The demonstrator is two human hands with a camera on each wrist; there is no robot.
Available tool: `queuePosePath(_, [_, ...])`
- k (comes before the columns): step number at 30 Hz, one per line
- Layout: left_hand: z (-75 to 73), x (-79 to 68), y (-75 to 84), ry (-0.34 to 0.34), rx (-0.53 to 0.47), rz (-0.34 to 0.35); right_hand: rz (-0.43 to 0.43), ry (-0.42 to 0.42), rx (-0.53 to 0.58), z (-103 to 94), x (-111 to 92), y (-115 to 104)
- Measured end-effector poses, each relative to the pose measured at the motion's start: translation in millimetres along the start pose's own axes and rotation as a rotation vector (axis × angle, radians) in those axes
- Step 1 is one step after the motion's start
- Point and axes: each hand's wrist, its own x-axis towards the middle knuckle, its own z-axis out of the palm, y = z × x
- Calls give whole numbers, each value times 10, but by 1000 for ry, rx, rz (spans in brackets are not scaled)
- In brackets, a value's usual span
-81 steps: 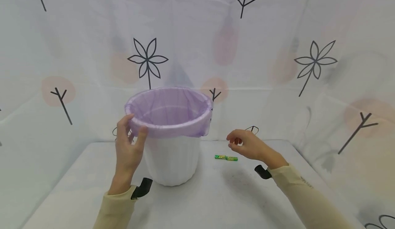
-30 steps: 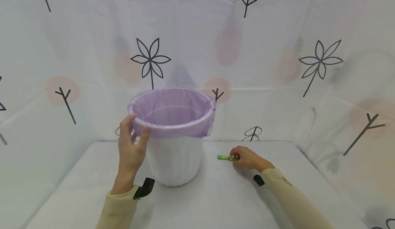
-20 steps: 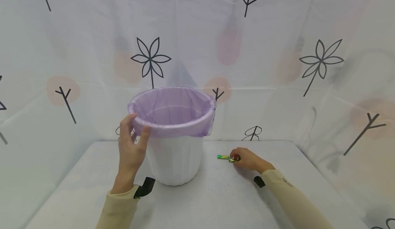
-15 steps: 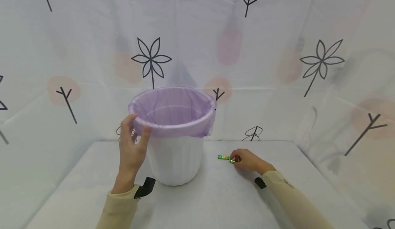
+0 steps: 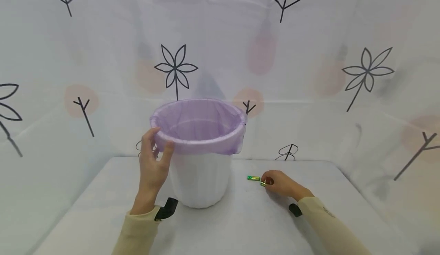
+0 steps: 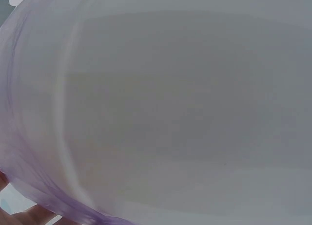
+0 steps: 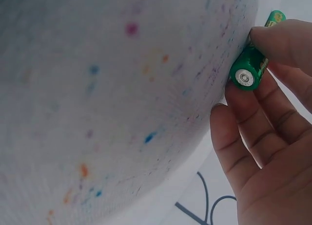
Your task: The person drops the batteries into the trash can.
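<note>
A white waste bin lined with a purple bin bag stands upright on the white table. My left hand grips its near left rim, thumb outside on the folded bag; the left wrist view is mostly filled by the bin's side, with fingers at the lower left. To the right, my right hand pinches a green battery between thumb and fingers, low at the tabletop. A second green battery lies just left of that hand, its end showing behind the first in the right wrist view.
The white table runs back to a pale curtain with flower and twig prints. Small coloured specks mark the tabletop in the right wrist view.
My right hand has come down from above the table onto the right-hand battery and turned it away from the other one, which lay end to end with it. My left hand keeps its grip.
</note>
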Motion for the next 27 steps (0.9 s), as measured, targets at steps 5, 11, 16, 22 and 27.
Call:
queuePosePath(5, [9,-16,22,19,3,-14,-39,16,5,-4,-19,20])
queuePosePath(11, [24,-22,35,11,-1,-11,-18,21,20,0,-45,22])
queuePosePath(16, [31,-23,31,10,0,-4,-34,25,11,-3,-71,16])
queuePosePath(22, [33,-19,31,12,-1,2,-34,24,11,-4,-81,18])
queuePosePath(27, [28,-17,36,12,-4,0,-19,25,21,-4,-78,20])
